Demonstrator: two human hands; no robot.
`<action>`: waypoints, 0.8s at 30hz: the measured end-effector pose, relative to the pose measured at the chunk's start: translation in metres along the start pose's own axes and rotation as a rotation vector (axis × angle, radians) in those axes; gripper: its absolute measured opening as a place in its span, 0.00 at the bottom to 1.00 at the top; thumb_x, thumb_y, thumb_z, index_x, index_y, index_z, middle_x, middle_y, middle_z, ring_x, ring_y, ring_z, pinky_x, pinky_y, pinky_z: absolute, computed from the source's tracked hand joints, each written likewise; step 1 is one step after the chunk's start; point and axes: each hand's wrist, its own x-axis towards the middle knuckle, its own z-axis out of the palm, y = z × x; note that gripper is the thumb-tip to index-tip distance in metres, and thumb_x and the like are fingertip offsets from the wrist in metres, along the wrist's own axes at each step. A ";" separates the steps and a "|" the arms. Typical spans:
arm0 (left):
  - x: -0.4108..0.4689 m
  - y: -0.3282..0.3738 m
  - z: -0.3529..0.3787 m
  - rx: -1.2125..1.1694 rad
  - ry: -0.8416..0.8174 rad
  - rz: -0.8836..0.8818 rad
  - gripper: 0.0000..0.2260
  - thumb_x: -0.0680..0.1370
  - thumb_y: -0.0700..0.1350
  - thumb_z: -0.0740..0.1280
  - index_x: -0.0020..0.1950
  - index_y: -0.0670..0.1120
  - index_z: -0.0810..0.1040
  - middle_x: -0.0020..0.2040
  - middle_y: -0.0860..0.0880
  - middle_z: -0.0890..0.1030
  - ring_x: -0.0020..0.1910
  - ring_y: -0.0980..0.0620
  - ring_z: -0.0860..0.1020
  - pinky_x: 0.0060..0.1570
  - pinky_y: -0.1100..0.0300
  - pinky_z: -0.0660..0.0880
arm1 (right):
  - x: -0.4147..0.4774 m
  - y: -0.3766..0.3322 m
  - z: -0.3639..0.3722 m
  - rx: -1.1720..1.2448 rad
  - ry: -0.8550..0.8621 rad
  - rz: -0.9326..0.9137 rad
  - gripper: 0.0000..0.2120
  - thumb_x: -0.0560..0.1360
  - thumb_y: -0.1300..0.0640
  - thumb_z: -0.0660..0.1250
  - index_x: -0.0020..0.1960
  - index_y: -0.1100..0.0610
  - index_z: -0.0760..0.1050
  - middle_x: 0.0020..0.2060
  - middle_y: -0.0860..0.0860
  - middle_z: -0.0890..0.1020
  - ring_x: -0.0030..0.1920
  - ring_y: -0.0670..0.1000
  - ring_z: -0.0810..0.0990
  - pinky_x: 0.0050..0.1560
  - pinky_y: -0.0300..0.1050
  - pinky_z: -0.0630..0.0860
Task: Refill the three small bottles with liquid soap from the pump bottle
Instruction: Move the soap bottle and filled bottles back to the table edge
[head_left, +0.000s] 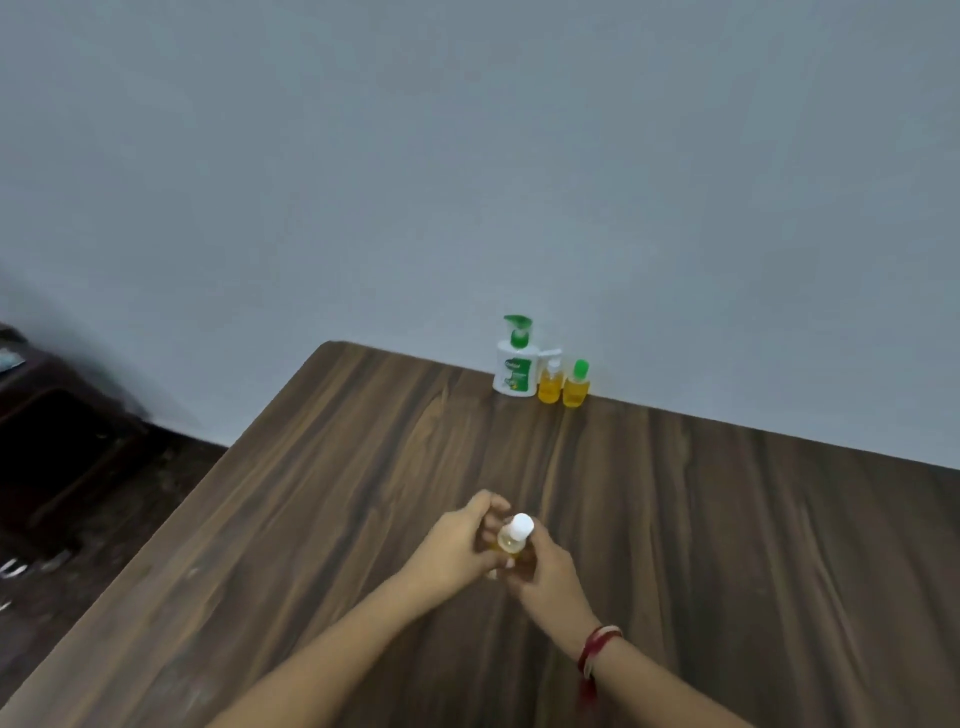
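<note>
A white pump bottle (514, 366) with a green pump head stands at the far edge of the wooden table (727, 519), against the wall. Right beside it stand two small bottles of yellow liquid: one with a clear cap (549, 382), one with a green cap (576, 384). A third small bottle (514, 535) with a white cap and yellow liquid is held above the middle of the table. My left hand (462, 540) and my right hand (545, 566) both curl around its body; its lower part is hidden by the fingers.
A plain grey wall rises behind the table. Dark furniture (57, 415) stands on the floor to the left of the table's left edge. A red and white band (597, 649) circles my right wrist.
</note>
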 end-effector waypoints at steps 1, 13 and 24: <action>0.023 0.009 0.000 -0.009 -0.012 0.022 0.23 0.68 0.39 0.76 0.59 0.49 0.72 0.48 0.50 0.81 0.45 0.58 0.80 0.49 0.64 0.77 | 0.014 0.000 -0.012 -0.009 0.062 0.003 0.20 0.68 0.63 0.71 0.51 0.42 0.70 0.42 0.40 0.82 0.45 0.33 0.80 0.44 0.27 0.73; 0.248 0.032 0.036 0.034 -0.066 0.142 0.19 0.73 0.41 0.72 0.63 0.45 0.73 0.53 0.48 0.80 0.52 0.53 0.79 0.56 0.59 0.76 | 0.181 0.047 -0.121 -0.132 0.369 0.136 0.14 0.71 0.62 0.70 0.54 0.55 0.70 0.43 0.46 0.77 0.42 0.45 0.76 0.39 0.35 0.71; 0.294 -0.004 0.082 0.052 -0.139 0.085 0.24 0.74 0.38 0.69 0.68 0.48 0.68 0.65 0.49 0.73 0.62 0.50 0.73 0.60 0.57 0.73 | 0.247 0.096 -0.142 -0.246 0.371 0.143 0.15 0.75 0.64 0.64 0.60 0.57 0.69 0.50 0.53 0.79 0.48 0.49 0.77 0.49 0.39 0.71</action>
